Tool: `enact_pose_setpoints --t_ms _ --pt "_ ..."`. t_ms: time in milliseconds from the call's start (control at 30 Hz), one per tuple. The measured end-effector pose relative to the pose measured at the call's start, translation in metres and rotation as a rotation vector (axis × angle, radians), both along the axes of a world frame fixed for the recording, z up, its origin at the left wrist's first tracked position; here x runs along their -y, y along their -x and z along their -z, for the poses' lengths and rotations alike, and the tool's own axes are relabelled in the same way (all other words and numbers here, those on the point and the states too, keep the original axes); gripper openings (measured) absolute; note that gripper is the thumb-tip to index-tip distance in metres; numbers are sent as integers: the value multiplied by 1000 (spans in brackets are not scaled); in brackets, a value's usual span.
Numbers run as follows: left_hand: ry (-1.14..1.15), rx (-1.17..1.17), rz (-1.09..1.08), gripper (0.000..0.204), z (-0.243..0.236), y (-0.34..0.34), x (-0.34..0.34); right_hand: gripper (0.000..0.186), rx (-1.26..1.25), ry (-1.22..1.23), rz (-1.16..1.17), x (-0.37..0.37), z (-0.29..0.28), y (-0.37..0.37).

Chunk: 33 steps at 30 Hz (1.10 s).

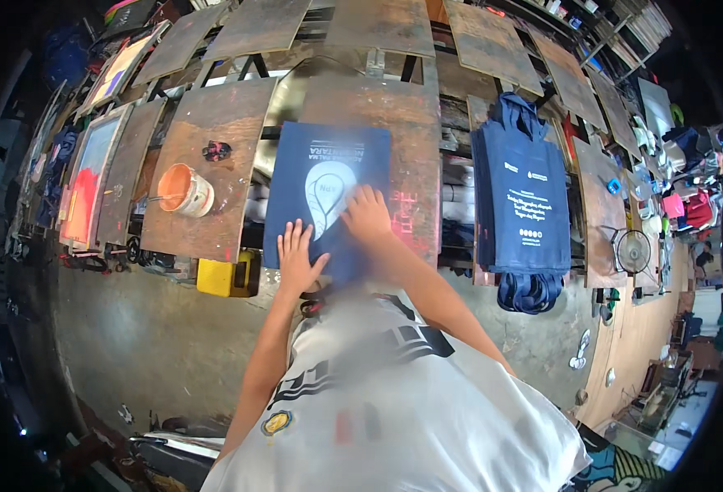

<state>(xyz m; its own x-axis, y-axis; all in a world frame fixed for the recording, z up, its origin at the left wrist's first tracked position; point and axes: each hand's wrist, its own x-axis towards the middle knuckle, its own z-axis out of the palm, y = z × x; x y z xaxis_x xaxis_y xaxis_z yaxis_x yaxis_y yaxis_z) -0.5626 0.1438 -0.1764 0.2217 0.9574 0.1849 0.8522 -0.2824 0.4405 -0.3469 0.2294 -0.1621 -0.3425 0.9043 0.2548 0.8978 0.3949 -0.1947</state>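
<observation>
A navy blue fabric piece (300, 164), seemingly a bag panel, lies flat on a wooden board (415, 107) in front of me. It bears a large white drop-shaped print with lettering above it. My left hand (297, 256) rests on its lower left part with the fingers spread. On the right side of the print lies my right hand (369, 215), palm down, its fingers slightly bent and touching the cloth. Neither hand grips anything. The lower edge of the fabric is partly blurred near my shirt.
A stack of navy tote bags (524, 197) with white print covers the board to the right. On the left board stand a paint-stained bucket (201, 195) and a small dark red item (216, 151). Screen frames (91, 184), a yellow container (224, 277) and a small fan (630, 250) surround the boards.
</observation>
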Motion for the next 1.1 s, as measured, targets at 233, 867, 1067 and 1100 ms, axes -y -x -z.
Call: enact_pose_setpoints --t_ms 233,867,1067,1100 --pt "206 -31 -109 75 -23 -19 -6 68 -55 61 39 -10 15 -26" --pt "105 -263 -538 73 -3 -69 -10 65 61 156 139 -16 4 11" --pt "49 -274 -548 73 7 -67 -10 59 57 81 -530 -40 39 70" --pt "53 -255 -546 72 2 -66 -13 60 144 77 -498 -51 39 71"
